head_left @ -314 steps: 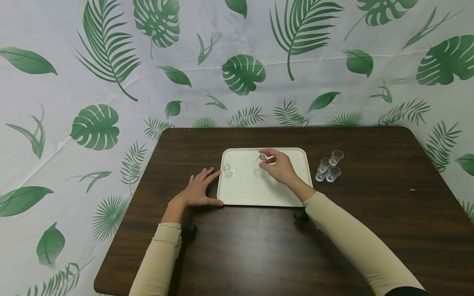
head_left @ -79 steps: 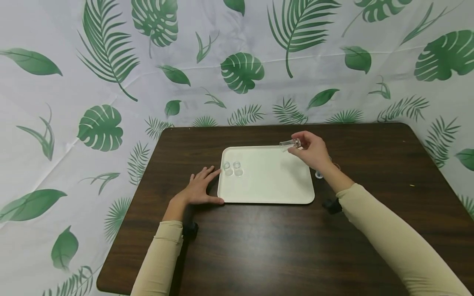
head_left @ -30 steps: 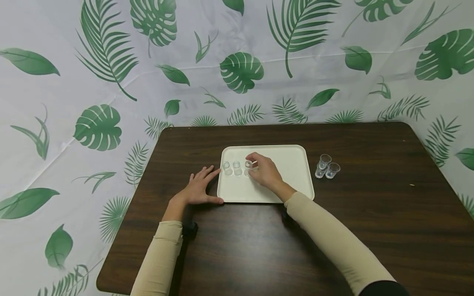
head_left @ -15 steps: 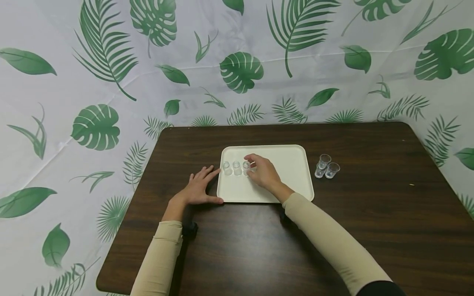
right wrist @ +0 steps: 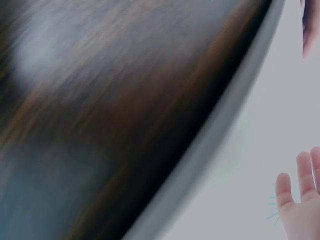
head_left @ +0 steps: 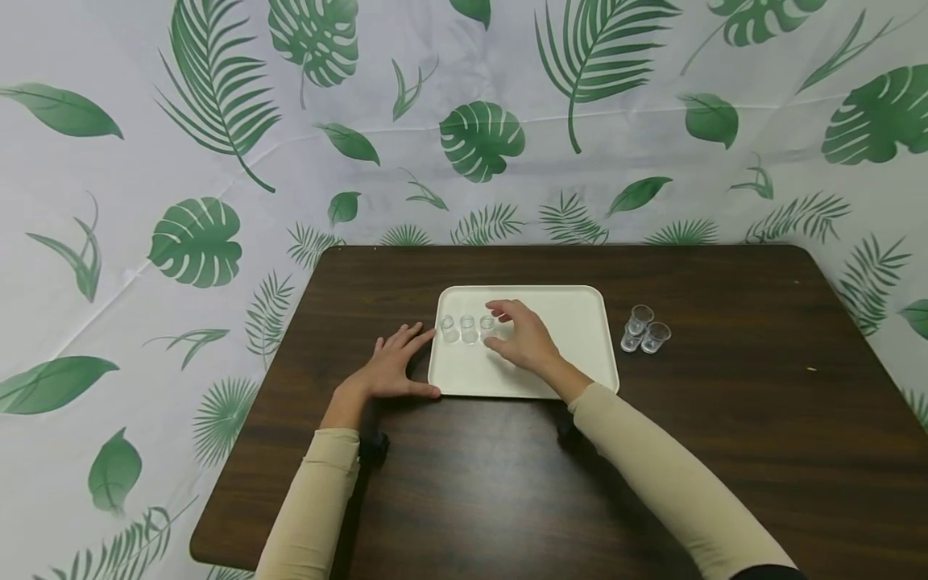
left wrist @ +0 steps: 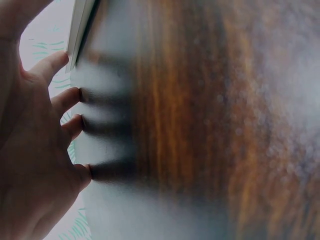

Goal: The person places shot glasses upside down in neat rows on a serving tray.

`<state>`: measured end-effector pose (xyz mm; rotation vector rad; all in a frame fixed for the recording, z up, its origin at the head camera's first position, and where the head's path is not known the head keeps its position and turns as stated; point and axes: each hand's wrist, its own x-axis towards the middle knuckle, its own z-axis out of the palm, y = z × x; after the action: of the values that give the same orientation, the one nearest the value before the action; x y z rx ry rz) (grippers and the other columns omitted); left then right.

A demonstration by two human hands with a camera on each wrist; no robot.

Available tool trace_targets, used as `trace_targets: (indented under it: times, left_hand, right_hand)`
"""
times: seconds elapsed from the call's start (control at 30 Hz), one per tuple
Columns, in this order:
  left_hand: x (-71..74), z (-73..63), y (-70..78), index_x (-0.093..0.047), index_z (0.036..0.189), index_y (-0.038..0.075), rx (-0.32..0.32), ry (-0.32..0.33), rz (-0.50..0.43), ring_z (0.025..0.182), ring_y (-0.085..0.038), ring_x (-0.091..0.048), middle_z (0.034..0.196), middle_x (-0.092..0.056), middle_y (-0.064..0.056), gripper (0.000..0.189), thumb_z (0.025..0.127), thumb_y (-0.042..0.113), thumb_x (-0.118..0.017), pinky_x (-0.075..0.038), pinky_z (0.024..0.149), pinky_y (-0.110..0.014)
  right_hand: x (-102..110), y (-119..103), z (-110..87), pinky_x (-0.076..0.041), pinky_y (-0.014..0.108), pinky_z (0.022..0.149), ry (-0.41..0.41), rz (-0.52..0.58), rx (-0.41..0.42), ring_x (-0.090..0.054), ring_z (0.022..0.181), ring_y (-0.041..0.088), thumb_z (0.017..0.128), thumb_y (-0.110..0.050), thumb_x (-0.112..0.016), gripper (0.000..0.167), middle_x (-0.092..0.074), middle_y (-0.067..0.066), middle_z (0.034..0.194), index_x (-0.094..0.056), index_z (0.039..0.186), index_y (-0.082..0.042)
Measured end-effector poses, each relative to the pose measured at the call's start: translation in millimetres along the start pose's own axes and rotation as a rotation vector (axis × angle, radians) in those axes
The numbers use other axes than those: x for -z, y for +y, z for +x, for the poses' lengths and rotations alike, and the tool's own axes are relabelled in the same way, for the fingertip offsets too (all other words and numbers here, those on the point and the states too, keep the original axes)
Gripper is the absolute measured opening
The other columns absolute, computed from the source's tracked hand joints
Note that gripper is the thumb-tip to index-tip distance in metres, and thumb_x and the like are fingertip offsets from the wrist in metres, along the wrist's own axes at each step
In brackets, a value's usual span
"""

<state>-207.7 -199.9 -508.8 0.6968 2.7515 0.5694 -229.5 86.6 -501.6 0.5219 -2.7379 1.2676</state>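
Observation:
On the cream tray (head_left: 522,385), three clear shot glasses stand in a row at the left, narrow ends up: a left one (head_left: 449,329), a middle one (head_left: 469,329) and a right one (head_left: 487,326). My right hand (head_left: 525,338) is just right of the right glass, thumb and fingers parted around its side without gripping it. My left hand (head_left: 387,370) lies spread at the tray's left side. In the left wrist view its index fingertip (left wrist: 61,58) touches the tray rim (left wrist: 79,30), and other fingertips rest on the table.
Right of the tray, three more clear shot glasses (head_left: 656,337) stand close together, wide ends up, on the dark wooden table (head_left: 739,403). A white cloth with green leaves (head_left: 406,161) hangs behind the table.
Earlier the tray held one glass, then two. My right hand brought a third over from the right-hand group, set it beside them, nudged it left and let go. The left hand stayed put.

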Motion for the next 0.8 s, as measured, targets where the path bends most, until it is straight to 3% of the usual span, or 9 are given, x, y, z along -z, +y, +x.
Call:
trace_targets:
  times: [0.33,0.57,0.67,0.8]
  left_hand:
    - [-0.8,0.9,-2.3,-0.022,0.158,0.027,-0.005,0.001,0.006,0.148,-0.037,-0.007,0.163,-0.014,-0.011,0.110,0.071,0.066,-0.076,-0.005,0.108,-0.071]
    - [-1.2,1.6,-1.7,-0.020,0.159,0.026,-0.006,-0.012,-0.008,0.149,-0.037,-0.005,0.163,-0.012,-0.011,0.110,0.072,0.066,-0.075,-0.004,0.108,-0.070]
    - [-0.7,0.8,-1.9,-0.019,0.159,0.027,0.007,-0.017,-0.005,0.149,-0.036,-0.004,0.164,-0.011,-0.010,0.111,0.072,0.067,-0.075,-0.003,0.109,-0.069]
    - [-0.8,-0.6,-3.9,-0.018,0.159,0.028,0.014,-0.016,0.004,0.149,-0.035,-0.003,0.164,-0.011,-0.008,0.111,0.072,0.068,-0.074,-0.003,0.109,-0.069]
  right_hand:
    - [47.2,5.4,-18.5,-0.029,0.056,0.092,0.092,-0.008,0.073,-0.047,0.117,0.031,0.074,-0.001,-0.067,0.059,-0.055,0.009,0.126,-0.062,0.131,-0.012]
    - [102.0,29.7,-38.1,-0.024,0.058,0.087,0.252,0.000,0.156,-0.046,0.111,0.034,0.070,0.006,-0.059,0.054,-0.058,0.011,0.121,-0.067,0.121,-0.009]
    - [127.7,45.6,-48.8,-0.023,0.055,0.084,0.320,-0.016,0.145,-0.045,0.106,0.031,0.069,0.008,-0.058,0.052,-0.058,0.013,0.119,-0.067,0.118,-0.006]
    - [157.3,66.7,-64.9,-0.025,0.048,0.084,0.381,-0.022,0.070,-0.043,0.102,0.026,0.070,0.010,-0.053,0.051,-0.055,0.015,0.114,-0.065,0.118,-0.001]
